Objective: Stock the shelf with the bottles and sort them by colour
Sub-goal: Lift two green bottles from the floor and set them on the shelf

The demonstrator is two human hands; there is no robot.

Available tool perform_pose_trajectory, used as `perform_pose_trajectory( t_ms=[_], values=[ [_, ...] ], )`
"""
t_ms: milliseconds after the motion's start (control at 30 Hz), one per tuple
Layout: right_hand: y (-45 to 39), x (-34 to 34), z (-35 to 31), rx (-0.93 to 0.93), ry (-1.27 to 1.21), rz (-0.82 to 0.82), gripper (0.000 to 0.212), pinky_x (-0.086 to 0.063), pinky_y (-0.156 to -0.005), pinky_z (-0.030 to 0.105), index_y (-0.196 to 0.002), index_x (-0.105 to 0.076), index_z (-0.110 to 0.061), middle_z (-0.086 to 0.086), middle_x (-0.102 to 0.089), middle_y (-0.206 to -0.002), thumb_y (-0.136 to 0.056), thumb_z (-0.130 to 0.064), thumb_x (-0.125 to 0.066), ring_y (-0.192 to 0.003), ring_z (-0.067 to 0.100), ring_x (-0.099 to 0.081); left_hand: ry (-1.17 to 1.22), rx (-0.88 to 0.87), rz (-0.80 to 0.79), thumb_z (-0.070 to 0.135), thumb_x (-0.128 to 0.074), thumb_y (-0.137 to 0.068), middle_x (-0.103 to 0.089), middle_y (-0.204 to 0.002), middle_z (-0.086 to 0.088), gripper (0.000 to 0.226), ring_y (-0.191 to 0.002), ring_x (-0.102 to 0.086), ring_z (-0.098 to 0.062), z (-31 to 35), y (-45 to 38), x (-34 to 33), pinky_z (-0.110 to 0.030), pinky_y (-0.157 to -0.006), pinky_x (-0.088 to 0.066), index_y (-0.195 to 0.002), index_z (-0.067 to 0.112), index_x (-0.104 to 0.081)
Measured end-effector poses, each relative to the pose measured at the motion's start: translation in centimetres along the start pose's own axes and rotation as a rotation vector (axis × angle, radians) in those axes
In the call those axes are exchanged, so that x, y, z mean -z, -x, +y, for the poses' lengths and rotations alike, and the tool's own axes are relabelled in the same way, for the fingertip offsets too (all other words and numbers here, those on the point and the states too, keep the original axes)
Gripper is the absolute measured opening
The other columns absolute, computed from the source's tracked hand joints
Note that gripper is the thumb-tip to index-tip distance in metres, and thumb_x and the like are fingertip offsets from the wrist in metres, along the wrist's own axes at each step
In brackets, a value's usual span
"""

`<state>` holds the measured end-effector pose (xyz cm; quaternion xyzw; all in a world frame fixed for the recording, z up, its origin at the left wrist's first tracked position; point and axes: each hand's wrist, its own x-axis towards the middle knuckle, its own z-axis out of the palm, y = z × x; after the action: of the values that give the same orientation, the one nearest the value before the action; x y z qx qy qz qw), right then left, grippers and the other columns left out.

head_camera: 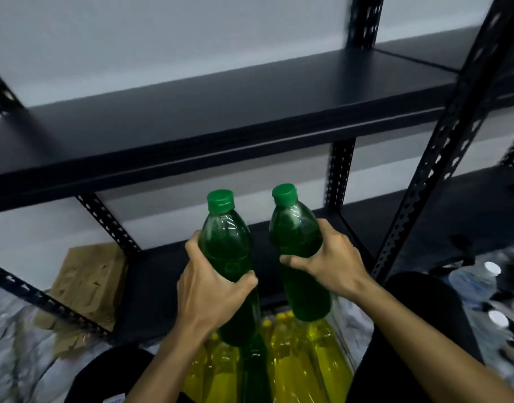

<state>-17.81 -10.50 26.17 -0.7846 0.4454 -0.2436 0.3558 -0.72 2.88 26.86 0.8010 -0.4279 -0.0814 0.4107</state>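
Note:
My left hand [212, 289] grips a green bottle [226, 242] with a green cap around its middle. My right hand [331, 260] grips a second green bottle [296, 237] the same way. Both bottles are upright, side by side, in front of the black metal shelf. The upper shelf board [220, 117] above them carries nothing. The lower shelf board [168, 271] lies behind my hands. Below my forearms stands a pack of several yellow bottles [302, 359], with another green bottle [255, 370] among them.
A brown cardboard box [89, 283] sits at the lower shelf's left end. Perforated black uprights [442, 158] frame the shelf on the right. Plastic-wrapped bottles with white caps [494, 286] lie on the floor at right, and clear plastic wrap [14, 344] at left.

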Motion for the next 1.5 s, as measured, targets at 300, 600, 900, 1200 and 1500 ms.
perform_pose_trajectory(
  t_ms=[300, 600, 900, 1200, 1500],
  values=[
    [-1.5, 9.1, -11.5, 0.243, -0.299, 0.199, 0.07, -0.057, -0.08, 0.041, -0.104, -0.061, -0.034, -0.016, -0.071, -0.096, -0.047, -0.07, -0.08, -0.091, 0.007, -0.068, 0.126, -0.273, 0.136, 0.023, -0.085, -0.064, -0.051, -0.097, 0.022, 0.083, -0.081, -0.055, 0.01, 9.8, -4.4, 9.6, -0.012, -0.065, -0.039, -0.118, 0.031, -0.023],
    [-6.0, 18.0, -21.1, 0.412, -0.362, 0.243, 0.063, -0.056, -0.083, 0.039, -0.103, -0.067, -0.027, -0.013, -0.073, -0.095, -0.051, -0.059, -0.083, -0.089, 0.008, -0.07, 0.252, -0.405, 0.256, 0.023, -0.082, -0.072, -0.047, -0.098, 0.014, 0.067, -0.088, -0.056, -0.003, 18.5, -12.4, 16.8, -0.022, -0.065, -0.045, -0.115, 0.022, -0.031],
    [-10.8, 19.3, -23.7, 0.462, -0.405, 0.182, 0.044, -0.058, -0.083, 0.035, -0.102, -0.069, -0.018, -0.006, -0.075, -0.089, -0.063, -0.029, -0.089, -0.084, 0.008, -0.071, 0.107, -0.412, 0.243, 0.036, -0.078, -0.066, -0.056, -0.098, 0.013, 0.071, -0.089, -0.061, -0.011, 21.5, -17.1, 16.4, -0.042, -0.08, -0.055, -0.114, 0.028, -0.027],
    [-14.6, 17.9, -23.2, 0.463, -0.419, 0.155, 0.04, -0.055, -0.071, 0.021, -0.098, -0.068, -0.018, -0.008, -0.075, -0.084, -0.064, -0.022, -0.088, -0.078, 0.004, -0.071, 0.124, -0.302, 0.228, 0.05, -0.069, -0.055, -0.058, -0.101, 0.012, 0.077, -0.09, -0.063, -0.016, 20.4, -19.7, 13.5, -0.043, -0.081, -0.055, -0.115, 0.037, -0.022],
    [-17.0, 18.2, -21.8, 0.436, -0.372, 0.105, 0.04, -0.052, -0.072, 0.014, -0.106, -0.066, -0.021, -0.005, -0.073, -0.097, -0.07, -0.025, -0.084, -0.085, 0.004, -0.069, 0.162, -0.31, 0.091, 0.047, -0.07, -0.058, -0.054, -0.104, 0.012, 0.081, -0.095, -0.06, -0.013, 20.2, -22.1, 12.3, -0.042, -0.085, -0.055, -0.121, 0.04, -0.02]
  ],
)
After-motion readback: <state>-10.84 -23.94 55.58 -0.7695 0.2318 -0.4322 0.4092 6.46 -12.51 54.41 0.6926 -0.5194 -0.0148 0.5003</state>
